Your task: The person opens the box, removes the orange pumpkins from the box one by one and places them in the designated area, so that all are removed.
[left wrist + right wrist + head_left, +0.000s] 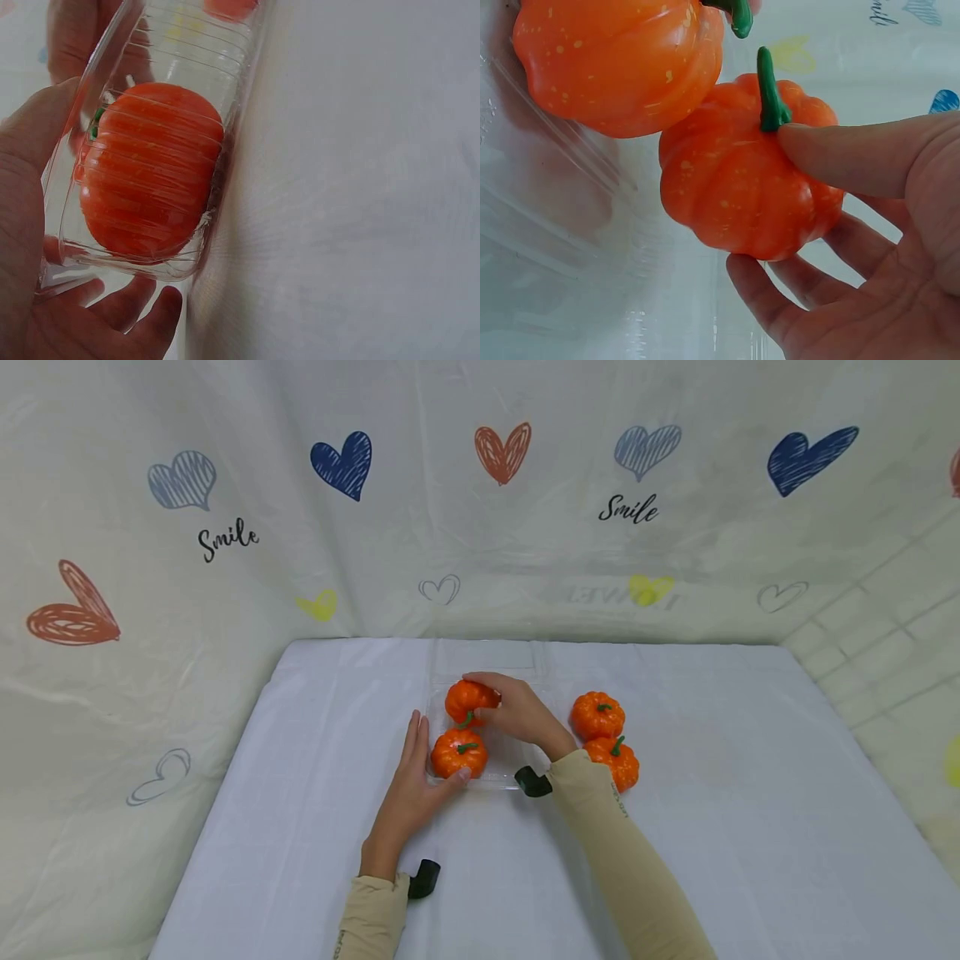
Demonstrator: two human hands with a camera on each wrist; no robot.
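A clear plastic box (504,781) lies with its lid laid back on the white-covered table. Inside, near its front left corner, sits one small orange toy pumpkin (454,758) with a green stem. My right hand (517,710) grips another toy pumpkin (742,180) just behind it, thumb by the stem and fingers around the far side; this one is tilted, its stem toward me. My left hand (416,785) rests at the box's left front corner, fingers straight along the left side, thumb over the front rim. Through the box wall, the left wrist view shows the front pumpkin (150,172).
Right of the box, two more toy pumpkins sit close together: one behind (597,716) and one in front (617,765), partly hidden by my right sleeve (615,827). A pale curtain (555,543) printed with hearts hangs behind the table's far edge.
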